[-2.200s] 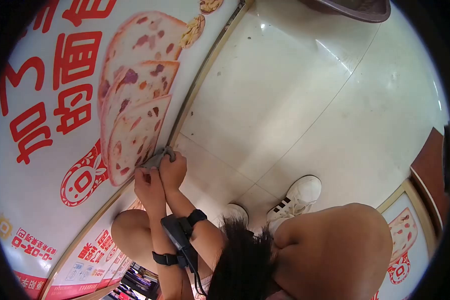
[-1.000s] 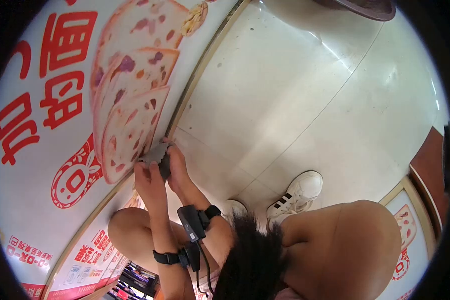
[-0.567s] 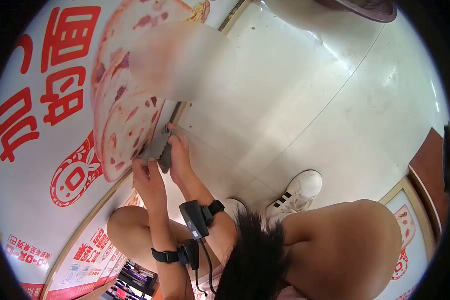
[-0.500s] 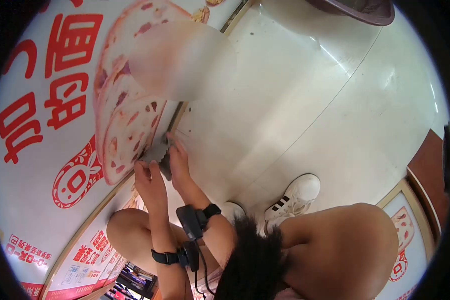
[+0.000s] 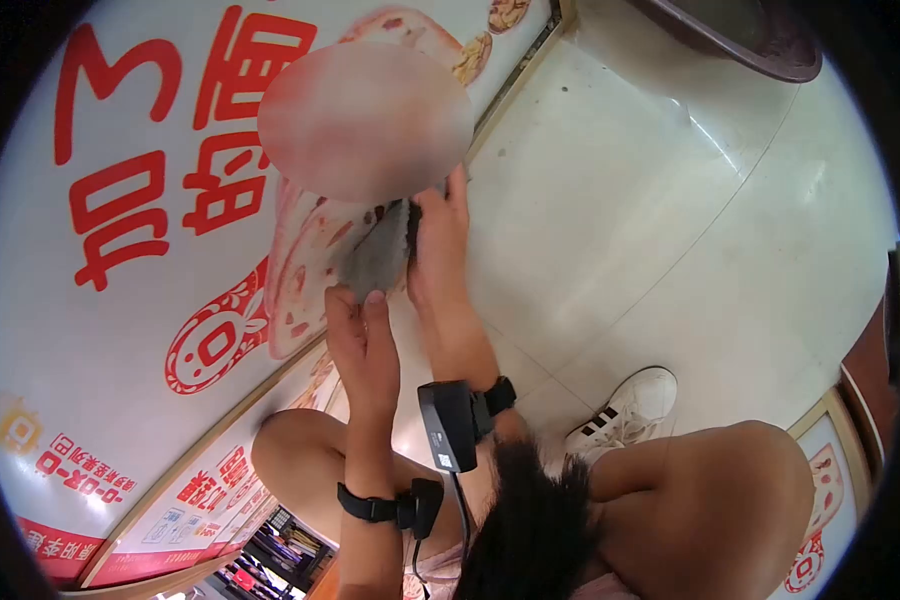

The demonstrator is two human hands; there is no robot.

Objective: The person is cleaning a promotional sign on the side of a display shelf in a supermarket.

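Note:
A grey cloth (image 5: 375, 255) with a jagged edge is stretched between my two hands, in front of the printed bread picture on the white panel (image 5: 210, 300). My left hand (image 5: 365, 335) pinches the cloth's near corner between thumb and fingers. Higher up and to the right, my right hand (image 5: 440, 245) is closed around the cloth's far side, its back toward the floor. A blurred oval hides the panel just above the cloth and part of the right fingertips. Both wrists carry black straps with small devices and cables.
Pale floor tiles (image 5: 610, 220) lie to the right of the panel. A purple basin (image 5: 785, 65) stands at the top right. My bent knees and a white shoe (image 5: 635, 405) with black stripes are close below. Another printed panel (image 5: 825, 480) stands at the right.
Both hands have moved up and away from the panel's lower edge with the cloth, which now shows more of its surface. The view has shifted, so the panel appears further right.

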